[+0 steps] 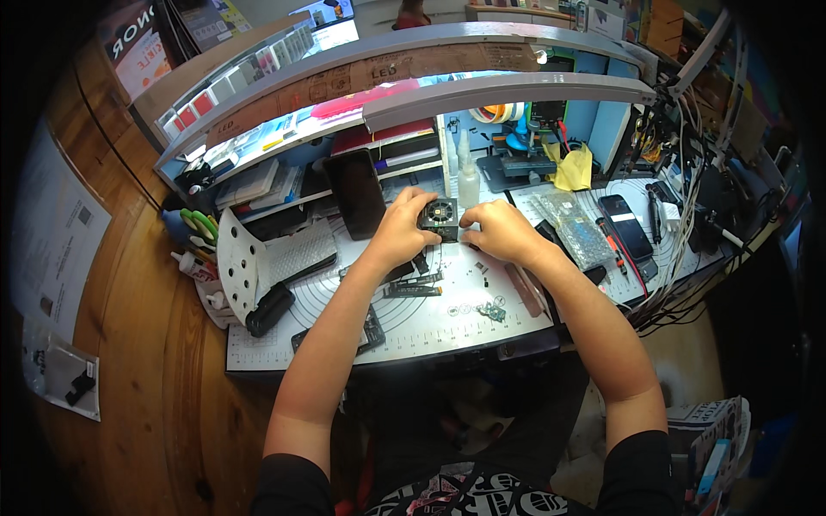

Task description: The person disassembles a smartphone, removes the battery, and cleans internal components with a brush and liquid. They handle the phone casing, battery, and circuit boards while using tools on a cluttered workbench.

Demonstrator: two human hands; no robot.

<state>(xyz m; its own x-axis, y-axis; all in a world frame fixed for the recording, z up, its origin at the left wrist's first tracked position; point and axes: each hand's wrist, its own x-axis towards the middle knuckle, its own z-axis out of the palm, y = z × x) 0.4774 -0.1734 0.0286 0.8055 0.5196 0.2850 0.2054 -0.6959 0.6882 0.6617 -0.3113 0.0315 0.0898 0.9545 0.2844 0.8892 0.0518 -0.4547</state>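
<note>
A small dark cube-shaped device (440, 220) with a round fan-like top stands on the white work mat (404, 331). My left hand (401, 229) grips its left side, the fingers at the back and the thumb near the front. Close against its right side is my right hand (503, 230), fingers curled together; whatever they may pinch is hidden. Dark flat phone parts (413, 289) lie on the mat in front of the device. Nearer my left forearm is another dark part (372, 331), partly covered by the arm. A small clump of metal bits (492, 311) sits towards the front edge.
A dark tablet-like panel (354, 196) leans behind my left hand. Clear dropper bottles (468, 182) stand behind the device. To the right lie a bubble-wrap bag (572, 225), a phone (625, 225) and cables (662, 297). A grey lamp bar (508, 93) crosses above the bench.
</note>
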